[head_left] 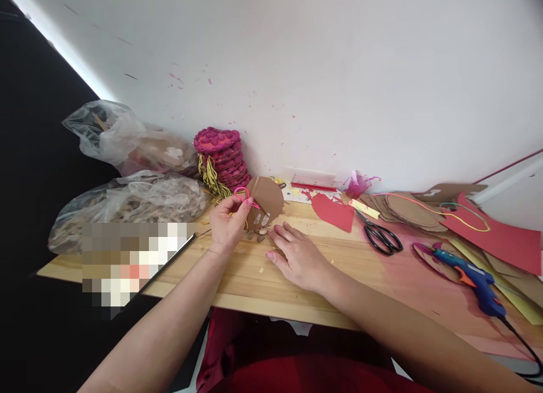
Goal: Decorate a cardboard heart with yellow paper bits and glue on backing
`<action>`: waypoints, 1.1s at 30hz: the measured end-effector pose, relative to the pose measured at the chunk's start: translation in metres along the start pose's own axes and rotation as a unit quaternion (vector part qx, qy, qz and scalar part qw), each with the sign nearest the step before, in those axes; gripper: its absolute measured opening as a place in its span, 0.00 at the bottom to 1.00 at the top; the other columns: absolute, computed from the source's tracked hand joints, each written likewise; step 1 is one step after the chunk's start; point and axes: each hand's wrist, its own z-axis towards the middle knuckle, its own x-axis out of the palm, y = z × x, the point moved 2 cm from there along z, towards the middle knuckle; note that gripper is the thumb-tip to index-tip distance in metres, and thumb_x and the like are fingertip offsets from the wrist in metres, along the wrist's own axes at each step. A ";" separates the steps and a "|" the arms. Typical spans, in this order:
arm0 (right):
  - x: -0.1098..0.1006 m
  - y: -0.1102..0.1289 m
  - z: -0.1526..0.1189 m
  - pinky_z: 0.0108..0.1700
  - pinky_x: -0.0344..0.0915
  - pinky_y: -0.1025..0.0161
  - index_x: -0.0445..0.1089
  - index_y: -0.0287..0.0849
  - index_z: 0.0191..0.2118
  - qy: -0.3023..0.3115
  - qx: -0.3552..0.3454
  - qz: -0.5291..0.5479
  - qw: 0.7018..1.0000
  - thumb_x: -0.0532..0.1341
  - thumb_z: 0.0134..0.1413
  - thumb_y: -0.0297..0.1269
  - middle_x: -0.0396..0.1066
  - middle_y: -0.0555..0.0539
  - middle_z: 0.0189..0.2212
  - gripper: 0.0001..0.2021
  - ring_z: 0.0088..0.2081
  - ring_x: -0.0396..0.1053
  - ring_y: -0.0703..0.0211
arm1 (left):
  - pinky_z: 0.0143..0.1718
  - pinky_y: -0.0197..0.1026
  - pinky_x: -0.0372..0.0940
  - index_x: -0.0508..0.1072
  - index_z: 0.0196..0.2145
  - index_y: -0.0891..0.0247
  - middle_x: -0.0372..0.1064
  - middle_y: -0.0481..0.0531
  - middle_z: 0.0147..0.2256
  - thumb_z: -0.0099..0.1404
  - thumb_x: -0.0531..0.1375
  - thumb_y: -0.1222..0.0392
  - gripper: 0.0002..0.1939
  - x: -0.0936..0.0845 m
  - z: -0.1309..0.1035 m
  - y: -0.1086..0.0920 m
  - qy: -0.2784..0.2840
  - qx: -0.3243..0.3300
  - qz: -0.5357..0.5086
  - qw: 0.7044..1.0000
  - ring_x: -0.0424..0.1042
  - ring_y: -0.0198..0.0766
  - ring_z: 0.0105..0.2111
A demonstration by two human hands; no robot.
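Observation:
My left hand (229, 220) is closed in a pinch on a looped bright pink cord (241, 189), in front of a round brown cardboard disc (269, 196). Whether those fingers also touch the disc I cannot tell. My right hand (299, 256) lies on the wooden table, palm down, with its fingers stretched out. Its fingertips are beside some small flat brown pieces (250, 234) at the disc's lower edge. Lighter patches show on the lower part of the disc.
Magenta discs (218, 141) with yellow strings are stacked at the wall, beside plastic bags (139, 198). Red paper (335, 211), black-handled scissors (382, 238), cardboard discs (413, 209) and a blue glue gun (479, 283) with a cable lie rightward. A phone-like blurred object (139, 268) is left.

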 end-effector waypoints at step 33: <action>-0.017 -0.014 -0.046 0.67 0.44 0.51 0.55 0.35 0.65 0.035 0.032 0.043 0.998 0.46 0.64 0.55 0.51 0.37 0.66 0.34 0.68 0.44 0.49 | 0.26 0.33 0.57 0.76 0.27 0.63 0.67 0.46 0.24 0.55 0.66 0.52 0.11 0.000 -0.003 0.001 0.017 -0.010 0.025 0.999 0.62 0.32 0.23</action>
